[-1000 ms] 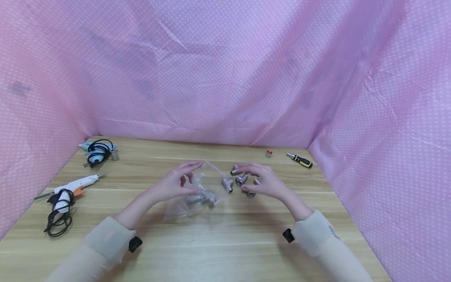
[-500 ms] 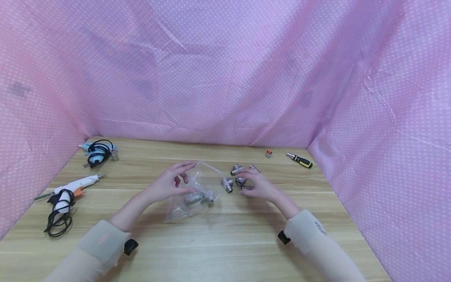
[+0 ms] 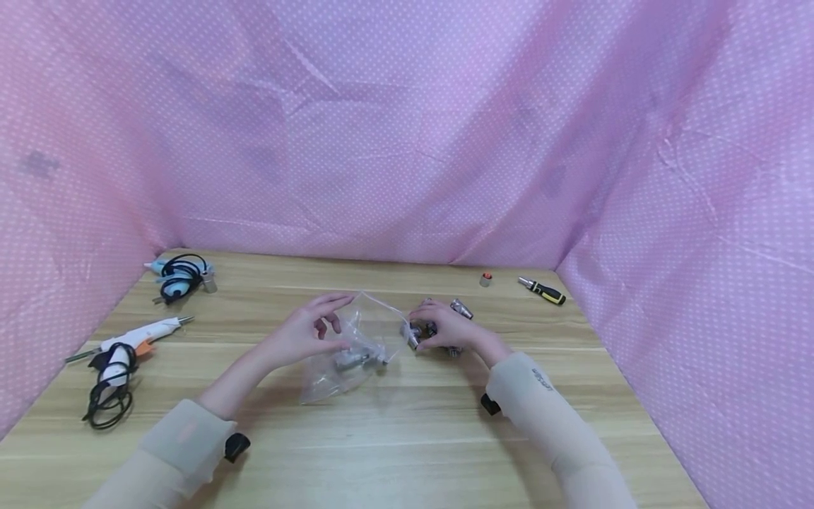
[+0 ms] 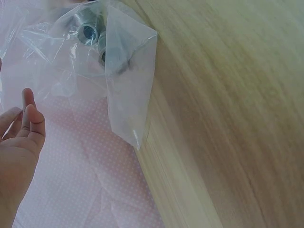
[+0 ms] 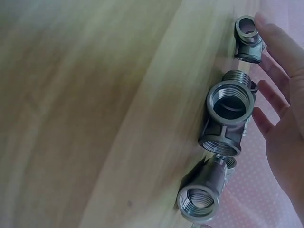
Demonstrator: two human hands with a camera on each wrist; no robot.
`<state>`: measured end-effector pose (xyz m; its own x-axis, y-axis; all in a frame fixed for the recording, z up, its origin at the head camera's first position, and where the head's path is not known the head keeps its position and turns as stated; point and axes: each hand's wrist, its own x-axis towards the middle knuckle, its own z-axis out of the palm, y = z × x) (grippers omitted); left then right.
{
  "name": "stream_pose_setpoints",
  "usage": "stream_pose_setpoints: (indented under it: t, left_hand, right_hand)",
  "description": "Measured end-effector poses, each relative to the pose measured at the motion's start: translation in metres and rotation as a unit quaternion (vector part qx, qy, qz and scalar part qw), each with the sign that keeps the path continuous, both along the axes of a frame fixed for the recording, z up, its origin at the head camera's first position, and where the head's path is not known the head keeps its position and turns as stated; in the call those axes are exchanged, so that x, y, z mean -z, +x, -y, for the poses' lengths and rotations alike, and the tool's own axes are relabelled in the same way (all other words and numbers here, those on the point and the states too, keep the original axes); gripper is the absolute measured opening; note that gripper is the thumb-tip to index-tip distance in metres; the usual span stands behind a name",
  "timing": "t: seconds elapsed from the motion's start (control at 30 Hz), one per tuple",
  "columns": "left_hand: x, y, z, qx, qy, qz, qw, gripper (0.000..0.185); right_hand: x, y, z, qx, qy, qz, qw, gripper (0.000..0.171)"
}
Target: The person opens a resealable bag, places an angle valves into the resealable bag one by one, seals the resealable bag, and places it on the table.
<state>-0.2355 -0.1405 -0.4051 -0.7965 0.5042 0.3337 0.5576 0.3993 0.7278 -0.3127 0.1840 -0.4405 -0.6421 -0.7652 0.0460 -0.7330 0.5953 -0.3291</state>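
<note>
My left hand (image 3: 302, 336) holds the mouth of a clear plastic bag (image 3: 322, 385), thumb and index finger spread apart. Shiny metal threaded pipe fittings (image 4: 88, 32) lie inside the bag. My right hand (image 3: 450, 327) reaches over loose metal tee fittings, its thumb and fingers either side of the one nearest the bag (image 5: 248, 45). In the right wrist view the thumb is close against that tee, with no firm grip showing. Two more tees, a middle one (image 5: 221, 116) and a nearer one (image 5: 202, 190), stand beside the palm. Another fitting (image 3: 461, 309) lies behind the right hand.
Blue (image 3: 178, 286) and white (image 3: 136, 336) glue guns with black cords lie at the left, a metal cylinder (image 3: 209, 283) by the blue one. Back right are a small red-topped metal piece (image 3: 486, 280) and a yellow-black screwdriver (image 3: 545, 292). Pink dotted cloth (image 3: 407, 177) surrounds the table.
My right hand has moved left across the fittings to the one beside the bag, uncovering a fitting behind it. My left hand and the bag shifted slightly left, then stayed still.
</note>
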Motion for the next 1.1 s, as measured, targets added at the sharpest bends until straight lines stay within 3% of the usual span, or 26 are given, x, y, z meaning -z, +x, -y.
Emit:
stream_pose_setpoints:
  t: [0.27, 0.6, 0.83, 1.1]
  left_hand:
    - [0.000, 0.000, 0.001, -0.001, 0.003, 0.008, 1.0000, 0.076]
    - [-0.003, 0.001, 0.001, -0.003, -0.003, 0.015, 0.9999, 0.077]
    - [-0.004, 0.003, -0.001, -0.009, -0.006, 0.019, 0.9998, 0.076]
    - [-0.004, 0.001, -0.008, -0.029, -0.002, 0.020, 0.9994, 0.069]
  right_hand:
    - [0.004, -0.003, 0.003, 0.016, 0.000, 0.025, 1.000, 0.058]
    - [-0.007, 0.001, -0.008, 0.053, -0.065, 0.051, 0.995, 0.057]
    - [-0.024, 0.009, -0.021, 0.052, -0.097, 0.037, 0.993, 0.056]
    - [-0.055, 0.024, -0.030, 0.073, -0.120, 0.015, 0.990, 0.059]
